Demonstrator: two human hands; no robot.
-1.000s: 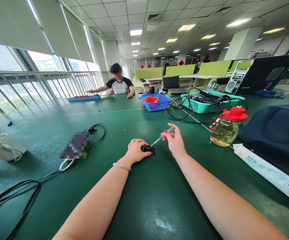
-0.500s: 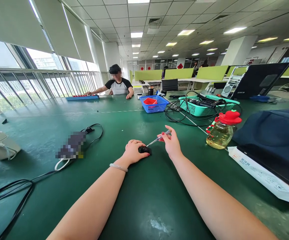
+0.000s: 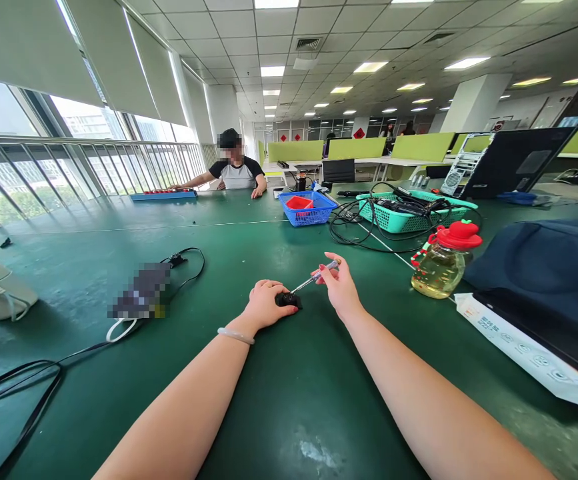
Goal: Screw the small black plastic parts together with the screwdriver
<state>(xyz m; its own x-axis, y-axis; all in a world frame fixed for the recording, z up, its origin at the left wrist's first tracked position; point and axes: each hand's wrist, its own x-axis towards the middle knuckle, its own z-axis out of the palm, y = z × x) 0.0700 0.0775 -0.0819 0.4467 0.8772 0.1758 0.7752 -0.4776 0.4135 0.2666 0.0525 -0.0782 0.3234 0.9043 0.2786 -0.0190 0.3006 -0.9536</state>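
Observation:
My left hand (image 3: 267, 303) grips a small black block-like part (image 3: 289, 300) and holds it down on the green table (image 3: 289, 393). Its exact kind is too small to tell. My right hand (image 3: 339, 287) is closed round the handle of a screwdriver (image 3: 313, 277), with one finger at the handle's end. The thin metal shaft slants down to the left, and its tip meets the top of the black part. Part of the black piece is hidden under my left fingers.
Ahead stand a blue basket (image 3: 307, 215) and a teal basket (image 3: 399, 217) heaped with cables. At right are a red-lidded bottle (image 3: 441, 270), a dark bag (image 3: 543, 267) and a phone (image 3: 539, 327). A cord (image 3: 83, 350) trails at left. Across the table sits a person (image 3: 236, 170).
Both hands stay at the black part with the screwdriver tip on it. The whole view has shifted very slightly; nothing was taken up or let go.

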